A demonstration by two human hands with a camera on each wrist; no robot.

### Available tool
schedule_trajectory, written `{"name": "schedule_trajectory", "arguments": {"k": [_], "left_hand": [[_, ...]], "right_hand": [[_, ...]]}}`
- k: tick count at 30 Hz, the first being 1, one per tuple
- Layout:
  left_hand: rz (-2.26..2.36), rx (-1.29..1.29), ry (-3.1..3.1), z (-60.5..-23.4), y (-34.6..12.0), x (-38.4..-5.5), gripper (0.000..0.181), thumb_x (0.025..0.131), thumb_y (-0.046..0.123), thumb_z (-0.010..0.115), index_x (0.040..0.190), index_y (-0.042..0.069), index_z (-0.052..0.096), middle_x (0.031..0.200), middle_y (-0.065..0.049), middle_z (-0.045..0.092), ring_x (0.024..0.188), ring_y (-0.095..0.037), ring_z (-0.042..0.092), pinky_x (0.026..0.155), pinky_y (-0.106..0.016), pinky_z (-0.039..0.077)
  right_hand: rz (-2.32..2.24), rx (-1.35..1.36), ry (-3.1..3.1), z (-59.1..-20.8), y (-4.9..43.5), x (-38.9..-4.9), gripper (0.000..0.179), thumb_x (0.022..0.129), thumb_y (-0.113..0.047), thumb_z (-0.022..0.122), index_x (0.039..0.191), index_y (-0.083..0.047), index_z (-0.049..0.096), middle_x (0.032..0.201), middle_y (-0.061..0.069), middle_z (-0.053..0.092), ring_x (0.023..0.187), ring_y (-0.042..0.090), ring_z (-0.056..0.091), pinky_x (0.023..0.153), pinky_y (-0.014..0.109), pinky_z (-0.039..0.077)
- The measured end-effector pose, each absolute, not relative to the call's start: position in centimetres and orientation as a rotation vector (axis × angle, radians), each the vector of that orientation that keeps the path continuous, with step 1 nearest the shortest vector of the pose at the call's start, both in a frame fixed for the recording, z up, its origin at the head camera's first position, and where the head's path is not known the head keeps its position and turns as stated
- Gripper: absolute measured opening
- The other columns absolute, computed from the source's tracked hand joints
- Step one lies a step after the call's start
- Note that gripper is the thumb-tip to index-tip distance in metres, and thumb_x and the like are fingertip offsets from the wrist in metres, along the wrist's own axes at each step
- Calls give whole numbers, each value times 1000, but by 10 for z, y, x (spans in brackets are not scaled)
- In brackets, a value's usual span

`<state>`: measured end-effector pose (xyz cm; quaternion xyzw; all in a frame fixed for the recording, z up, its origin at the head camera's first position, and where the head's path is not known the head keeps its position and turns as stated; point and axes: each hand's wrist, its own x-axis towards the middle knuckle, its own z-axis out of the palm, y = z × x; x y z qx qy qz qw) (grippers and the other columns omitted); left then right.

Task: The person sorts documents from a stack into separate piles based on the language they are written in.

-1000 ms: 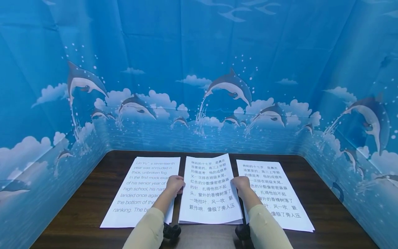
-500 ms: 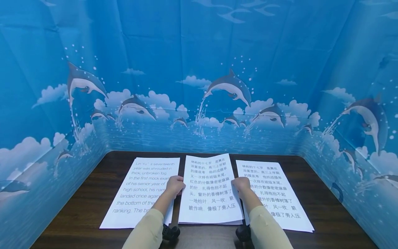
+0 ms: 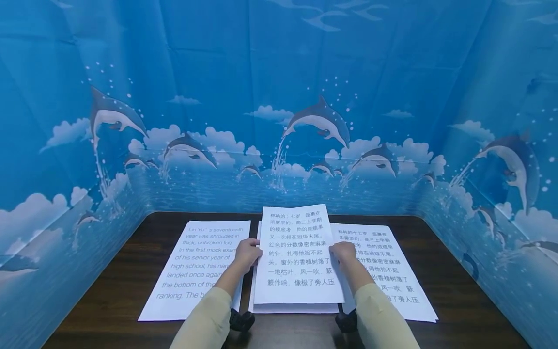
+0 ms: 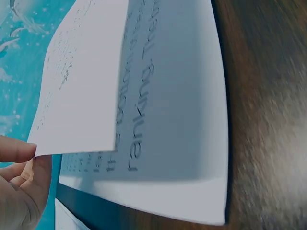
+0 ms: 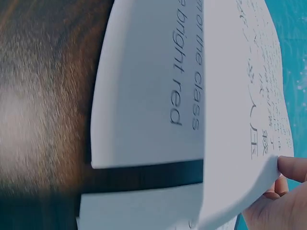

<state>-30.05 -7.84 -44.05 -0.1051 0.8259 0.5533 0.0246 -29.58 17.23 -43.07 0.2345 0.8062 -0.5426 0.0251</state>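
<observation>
A white paper sheet printed with large Chinese text is held raised above the middle of the table. My left hand pinches its left edge between thumb and fingers, as the left wrist view confirms with the hand at the sheet's corner side. On the opposite edge my right hand pinches it likewise; in the right wrist view the sheet bows beside the thumb. Beneath it lies paper with English print, its lower edge showing in the head view and most of it covered there.
To the left lies paper with English text, partly behind my left forearm. Paper with Chinese text lies to the right, partly covered by my right hand and forearm. The dark wooden table meets a blue dolphin-print cloth.
Both hands have lifted the Chinese-text sheet up off the middle paper and slightly to the right. A sheet underneath now shows along its lower and left edges. The side papers stay put.
</observation>
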Motion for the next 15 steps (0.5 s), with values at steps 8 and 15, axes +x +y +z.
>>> {"name": "schedule_trajectory", "arguments": {"k": [8,15], "left_hand": [[1709,-319,2561,-431,-58,-306,35,77,3,55,112,3,54,96,-12,54,75,-25,54,60,-28,46],[1723,-253,2558,-424,-38,-307,35,77,3,55,112,4,54,97,-11,53,73,-23,56,58,-27,48]], "right_hand": [[-1690,809,2482,-419,189,-297,42,83,-11,50,117,11,40,110,27,44,105,41,42,83,46,39],[-1708,848,2483,-404,208,-291,38,83,-8,48,116,9,42,110,26,44,106,40,41,85,45,37]]}}
